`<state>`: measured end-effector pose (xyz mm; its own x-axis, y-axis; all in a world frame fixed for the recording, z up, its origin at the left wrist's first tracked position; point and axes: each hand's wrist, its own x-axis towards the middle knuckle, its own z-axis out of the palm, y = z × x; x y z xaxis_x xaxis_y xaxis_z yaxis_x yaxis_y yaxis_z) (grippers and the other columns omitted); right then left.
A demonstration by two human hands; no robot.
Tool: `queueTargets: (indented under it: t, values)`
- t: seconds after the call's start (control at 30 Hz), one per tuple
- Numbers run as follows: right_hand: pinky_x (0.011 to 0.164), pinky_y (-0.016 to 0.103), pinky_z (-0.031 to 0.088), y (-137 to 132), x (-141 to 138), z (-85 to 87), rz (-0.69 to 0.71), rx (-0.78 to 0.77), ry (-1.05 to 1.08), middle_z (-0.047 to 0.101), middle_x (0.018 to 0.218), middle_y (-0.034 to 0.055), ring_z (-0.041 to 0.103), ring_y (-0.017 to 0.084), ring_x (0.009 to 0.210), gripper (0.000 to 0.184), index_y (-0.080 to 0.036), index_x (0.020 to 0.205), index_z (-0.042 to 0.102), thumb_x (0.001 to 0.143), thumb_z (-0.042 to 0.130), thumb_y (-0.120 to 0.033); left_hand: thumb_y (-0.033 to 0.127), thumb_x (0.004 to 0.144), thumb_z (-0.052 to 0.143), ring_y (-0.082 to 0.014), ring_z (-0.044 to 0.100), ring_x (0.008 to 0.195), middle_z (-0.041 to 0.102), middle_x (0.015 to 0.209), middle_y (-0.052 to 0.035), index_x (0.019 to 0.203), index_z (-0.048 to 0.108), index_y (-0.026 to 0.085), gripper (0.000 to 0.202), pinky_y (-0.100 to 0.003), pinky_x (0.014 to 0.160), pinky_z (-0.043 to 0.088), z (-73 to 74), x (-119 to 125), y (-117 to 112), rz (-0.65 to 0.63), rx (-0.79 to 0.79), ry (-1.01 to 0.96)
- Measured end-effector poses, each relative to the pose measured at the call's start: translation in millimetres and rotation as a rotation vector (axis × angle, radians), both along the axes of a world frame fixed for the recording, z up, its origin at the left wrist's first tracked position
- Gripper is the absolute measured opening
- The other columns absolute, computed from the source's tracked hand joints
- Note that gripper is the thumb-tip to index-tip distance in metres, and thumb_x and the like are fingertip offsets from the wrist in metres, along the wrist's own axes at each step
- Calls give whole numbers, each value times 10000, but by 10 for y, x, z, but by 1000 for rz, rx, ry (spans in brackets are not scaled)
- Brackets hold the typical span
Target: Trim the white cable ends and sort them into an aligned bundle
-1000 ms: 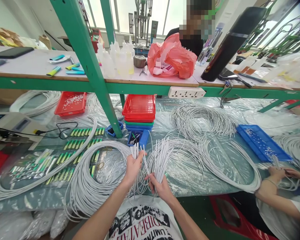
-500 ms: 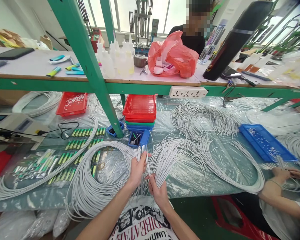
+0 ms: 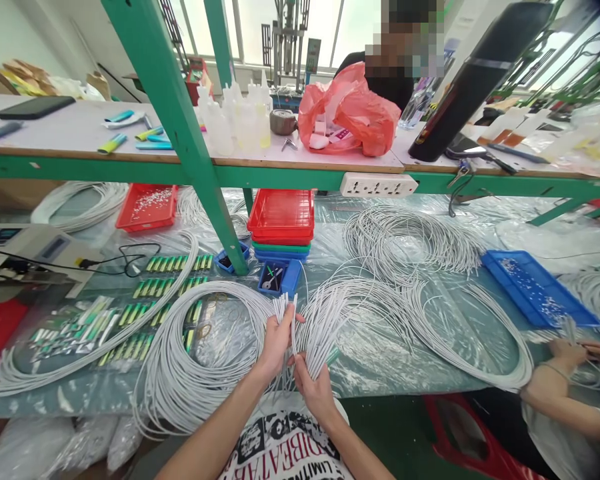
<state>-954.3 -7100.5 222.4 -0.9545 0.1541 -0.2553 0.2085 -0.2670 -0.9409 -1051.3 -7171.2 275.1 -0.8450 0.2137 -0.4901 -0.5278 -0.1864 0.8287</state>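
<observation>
My left hand (image 3: 279, 340) is closed round the ends of several thin white cables, which poke up above its thumb and fingers. Close beside it, my right hand (image 3: 314, 385) grips a thicker fanned bundle of white cables (image 3: 325, 327), ends pointing up. A large coil of white cable (image 3: 170, 360) lies left of my left hand. More cable loops (image 3: 375, 300) spread over the plastic-covered table behind and right of my right hand. Some fingertips are hidden among the cables.
A blue bin (image 3: 273, 275) and stacked red trays (image 3: 282, 212) stand ahead under a green-framed shelf (image 3: 280, 175). Green-yellow tubes (image 3: 173, 288) lie left, near a white machine (image 3: 35, 257). On the right are a blue tray (image 3: 535, 293) and a co-worker's hands (image 3: 573, 350).
The cable bundle in my right hand stands slightly more upright and has shifted a little left. Both hands stay close together. The whole view has moved slightly.
</observation>
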Motion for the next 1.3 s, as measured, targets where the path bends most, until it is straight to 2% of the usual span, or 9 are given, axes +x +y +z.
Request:
queueTargets:
  t: [0.3, 0.4, 0.5, 0.57, 0.7, 0.8, 0.93, 1.07, 1.3]
  values:
    - [413, 261, 180, 38, -10, -2, -10, -16, -4, 274, 514, -62, 226, 97, 428, 393, -186, 760, 568, 881, 544, -559, 640, 780, 588, -59, 248, 409, 280, 479, 75, 573, 358, 191, 546, -184, 364, 164, -104, 71, 42, 40, -44, 145]
    - [406, 266, 247, 40, -14, 17, -14, 55, 4, 357, 461, -42, 303, 108, 397, 425, -196, 681, 544, 876, 541, -574, 603, 840, 536, -74, 342, 458, 369, 508, 43, 561, 395, 175, 530, -189, 427, 258, -59, 88, 68, 50, -57, 203]
    - [412, 293, 375, 53, -35, 17, -36, 44, -12, 521, 495, 15, 446, 145, 383, 443, -182, 719, 589, 855, 552, -602, 581, 883, 484, -102, 457, 517, 449, 532, 12, 565, 440, 166, 524, -205, 510, 361, -19, 83, 71, 13, 4, 208]
    - [446, 326, 450, 79, -58, 21, -88, 0, -30, 610, 583, 59, 534, 181, 426, 455, -164, 792, 629, 826, 583, -615, 590, 880, 483, -86, 386, 443, 359, 481, 45, 554, 383, 182, 532, -206, 459, 333, -7, 42, 50, 34, 93, 159]
    - [599, 365, 523, 167, -81, 77, -211, -25, -8, 666, 677, 102, 632, 225, 581, 457, -143, 831, 665, 814, 616, -597, 586, 818, 593, -47, 150, 401, 191, 495, 102, 584, 286, 205, 542, -186, 373, 166, 27, -134, -71, 163, 195, 127]
    - [528, 326, 488, 225, -54, 107, -147, -27, 11, 563, 486, 22, 541, 171, 434, 438, -165, 756, 642, 849, 578, -588, 593, 770, 643, -39, 135, 394, 187, 480, 110, 587, 335, 197, 534, -180, 366, 124, 62, -247, -178, 130, 152, 113]
    - [352, 240, 259, 233, 13, 37, 37, -53, -25, 305, 358, -78, 277, 82, 303, 475, -187, 626, 554, 845, 568, -608, 603, 754, 648, -38, 127, 388, 205, 469, 116, 730, 558, 150, 462, -180, 362, 103, 73, -215, -177, -36, 88, 93]
    - [363, 231, 200, 207, 77, -62, 163, -26, -40, 300, 404, -78, 254, 69, 332, 465, -197, 625, 517, 864, 550, -594, 599, 773, 629, -45, 133, 414, 195, 495, 109, 854, 639, 115, 491, -188, 385, 109, 82, -97, -34, -123, 54, 111]
    - [401, 239, 224, 201, 183, -97, 265, 48, -39, 381, 489, -54, 296, 82, 379, 414, -207, 711, 516, 875, 535, -587, 594, 736, 669, -51, 162, 427, 224, 475, 100, 718, 577, 134, 470, -208, 412, 119, 60, -78, 67, -123, -14, 159]
